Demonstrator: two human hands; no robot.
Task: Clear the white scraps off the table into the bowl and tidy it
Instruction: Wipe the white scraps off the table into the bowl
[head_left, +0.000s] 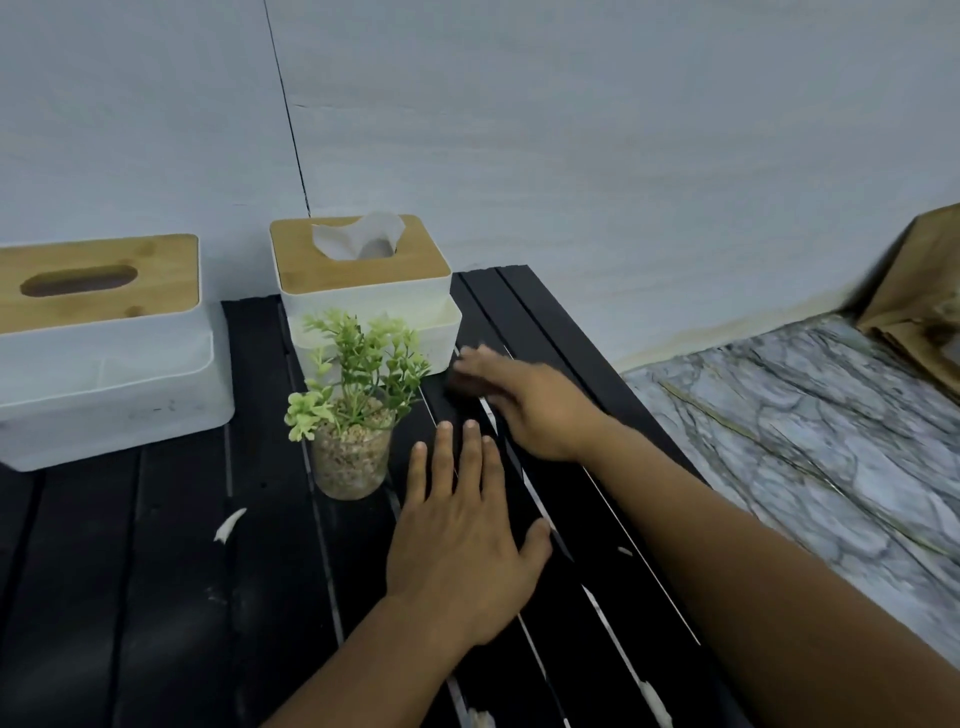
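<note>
Black slats make up the table (156, 597), which stands against a pale grey wall with a marbled floor off to the right. Flat on the slats near the middle lies the left hand (462, 545), palm down, fingers spread and straight, thumb out to the side, gripping nothing. Farther back, the right hand (524, 405) reaches toward the rear of the table; it is motion-blurred, the fingers look loosely extended over a dark shape by the fingertips, and whether it grips that shape cannot be told. White scraps are scattered on the table: one scrap (228, 524) lies left of the left hand near the plant, a small scrap (625, 551) sits to the right of the thumb, and more bits (655, 704) lie along the near edge. Just left of the hands stands a small green plant in a glass jar (350, 457) filled with pebbles. Behind it is a white tissue box (363, 291) with a wooden lid and a tissue poking out; a second tissue box (104, 343), its slot empty, stands well to the left. No bowl shows, and no writing or brand mark can be read anywhere.
</note>
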